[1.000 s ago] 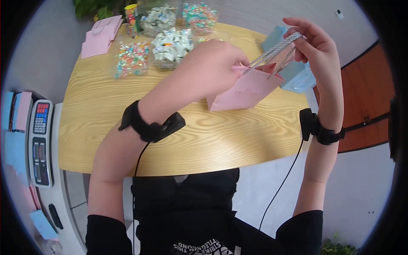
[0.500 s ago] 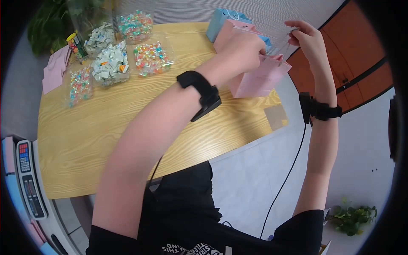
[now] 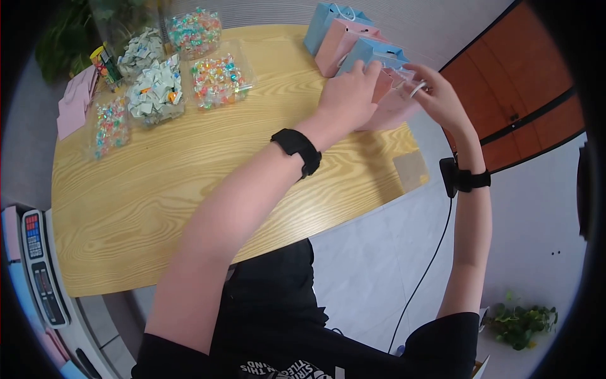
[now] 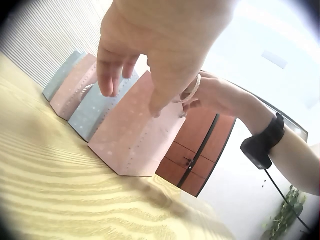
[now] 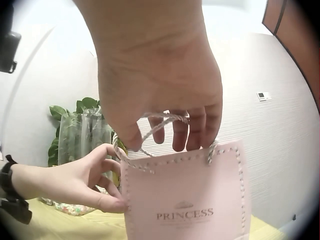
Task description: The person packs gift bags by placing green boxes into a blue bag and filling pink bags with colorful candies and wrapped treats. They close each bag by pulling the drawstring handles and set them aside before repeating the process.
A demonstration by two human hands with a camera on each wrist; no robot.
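A pink paper gift bag point(image 5: 185, 220) printed "PRINCESS" stands upright near the table's right end, last in a row of bags. My left hand point(image 3: 347, 101) is at its side, thumb right at the bag's edge and fingers spread apart from it. Over the bag's mouth hangs my right hand point(image 3: 442, 104), its fingers loosely bent beside the twisted rope handle point(image 4: 194, 89), with thumb and fingers apart. Just behind stands a blue gift bag point(image 4: 95, 112), partly hidden by my left hand in the head view.
Another pink bag point(image 3: 336, 47) and a blue bag point(image 3: 319, 31) continue the row. At the left lie clear boxes of wrapped candies point(image 3: 218, 82), pale packets point(image 3: 154, 95), a yellow-topped tube point(image 3: 104, 63) and flat pink bags point(image 3: 77, 104). A scale point(image 3: 44, 271) is beside the table.
The pink bag has moved right and back to the row of bags. My right hand has lowered and loosened from the rope handles, and my left hand's fingers have spread. The head view has turned right.
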